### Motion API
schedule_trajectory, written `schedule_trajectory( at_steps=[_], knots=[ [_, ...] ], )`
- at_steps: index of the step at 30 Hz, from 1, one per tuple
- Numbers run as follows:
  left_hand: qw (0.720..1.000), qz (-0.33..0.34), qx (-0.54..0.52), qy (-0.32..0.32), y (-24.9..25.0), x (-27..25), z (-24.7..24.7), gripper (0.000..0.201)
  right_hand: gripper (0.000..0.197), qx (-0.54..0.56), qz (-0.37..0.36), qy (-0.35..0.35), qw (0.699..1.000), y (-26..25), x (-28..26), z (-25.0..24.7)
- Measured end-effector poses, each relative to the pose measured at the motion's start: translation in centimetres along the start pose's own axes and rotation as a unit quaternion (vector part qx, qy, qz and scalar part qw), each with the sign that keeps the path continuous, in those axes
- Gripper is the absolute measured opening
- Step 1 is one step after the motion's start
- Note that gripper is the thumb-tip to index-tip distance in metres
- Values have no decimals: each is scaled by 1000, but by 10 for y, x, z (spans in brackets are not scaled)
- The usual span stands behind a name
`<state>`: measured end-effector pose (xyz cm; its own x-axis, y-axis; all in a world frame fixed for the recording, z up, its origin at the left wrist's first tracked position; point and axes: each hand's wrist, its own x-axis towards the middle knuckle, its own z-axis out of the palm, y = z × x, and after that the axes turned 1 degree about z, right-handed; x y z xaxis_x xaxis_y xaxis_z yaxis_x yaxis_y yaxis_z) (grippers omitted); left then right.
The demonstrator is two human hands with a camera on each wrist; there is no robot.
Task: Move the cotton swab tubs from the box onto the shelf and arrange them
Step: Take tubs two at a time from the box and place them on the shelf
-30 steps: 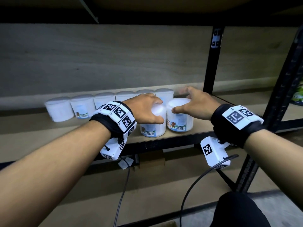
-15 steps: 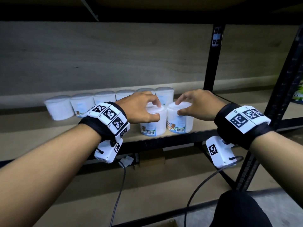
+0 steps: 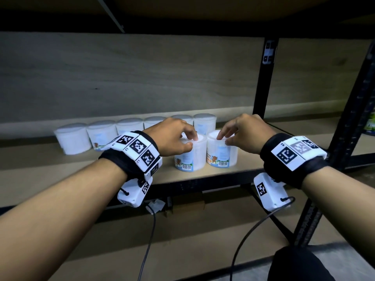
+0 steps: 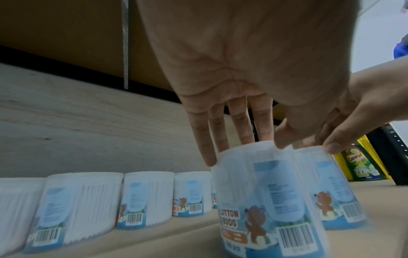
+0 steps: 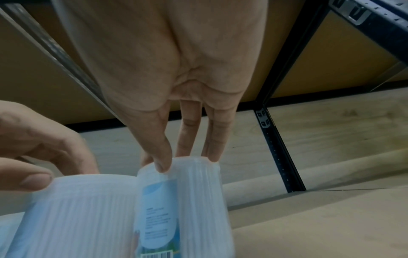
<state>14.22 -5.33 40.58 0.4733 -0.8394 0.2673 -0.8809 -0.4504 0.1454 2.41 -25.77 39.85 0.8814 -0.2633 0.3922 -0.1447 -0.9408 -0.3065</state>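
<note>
Your shelf (image 3: 213,175) already carries a back row of tubs (image 3: 129,128) along the rear panel, and two more stand side by side near its front edge, so you look to be in the arranging step, not the carrying one.

Your left hand (image 3: 172,136) is curled over the left front tub (image 3: 189,157), its fingers (image 4: 205,148) and thumb pinching the lid rim from above. Your right hand (image 3: 243,132) does the same on the right front tub (image 3: 222,153), fingers (image 5: 164,151) bent down onto the lid edge with the thumb at the near side. Both tubs sit upright on the board, touching or nearly so.

Next, you probably need to slide or lift the pair back until they line up in front of the row, keeping them upright and turned with the bear labels forward.

The box is not in any view, so you cannot tell how many tubs remain. Your left wrist hides part of the back row in the head view. Both wrist views are motion-blurred, and label print is mostly unreadable apart from "COTTON BUDS".
</note>
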Motion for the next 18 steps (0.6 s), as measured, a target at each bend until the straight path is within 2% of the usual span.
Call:
schedule_trajectory(
  at_steps=[6, 12, 18],
  knots=[
    [1000, -12, 1, -13, -7, 18, 3, 26, 26, -5, 6, -8, 1000, 3, 20, 5],
    [999, -31, 7, -20, -14, 37, 6, 29, 48, -16, 18, -1, 1000, 3, 35, 13],
    [1000, -19, 22, -4, -19, 49, 6, 32, 44, -14, 27, -1, 1000, 7, 49, 18]
  ],
)
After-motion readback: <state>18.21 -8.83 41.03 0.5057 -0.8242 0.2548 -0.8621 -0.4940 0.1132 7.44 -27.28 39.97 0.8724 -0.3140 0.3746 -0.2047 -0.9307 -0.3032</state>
